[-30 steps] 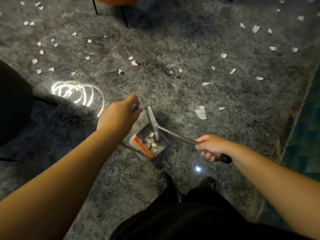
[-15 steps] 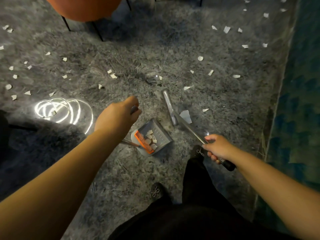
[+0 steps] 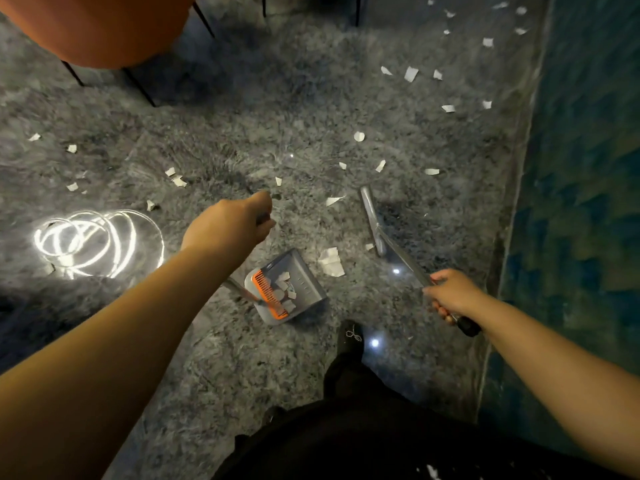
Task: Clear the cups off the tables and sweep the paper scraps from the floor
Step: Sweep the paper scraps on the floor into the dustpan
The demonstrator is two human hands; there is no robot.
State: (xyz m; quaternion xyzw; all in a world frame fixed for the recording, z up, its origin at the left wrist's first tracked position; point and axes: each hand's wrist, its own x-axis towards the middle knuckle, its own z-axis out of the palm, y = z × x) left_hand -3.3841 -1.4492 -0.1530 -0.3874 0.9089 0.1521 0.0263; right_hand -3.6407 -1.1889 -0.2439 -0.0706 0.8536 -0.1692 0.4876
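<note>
Fingers of the right hand are wrapped round the broom handle, whose narrow grey head rests on the floor just beside a large paper scrap. Fingers of the left hand are curled round the dustpan handle, mostly hidden under the fist. Below it sits the grey dustpan, its orange comb at the back and several white scraps inside. More scraps lie scattered across the floor ahead and to the left. An orange chair stands at the far left, and a black shoe is near the dustpan.
</note>
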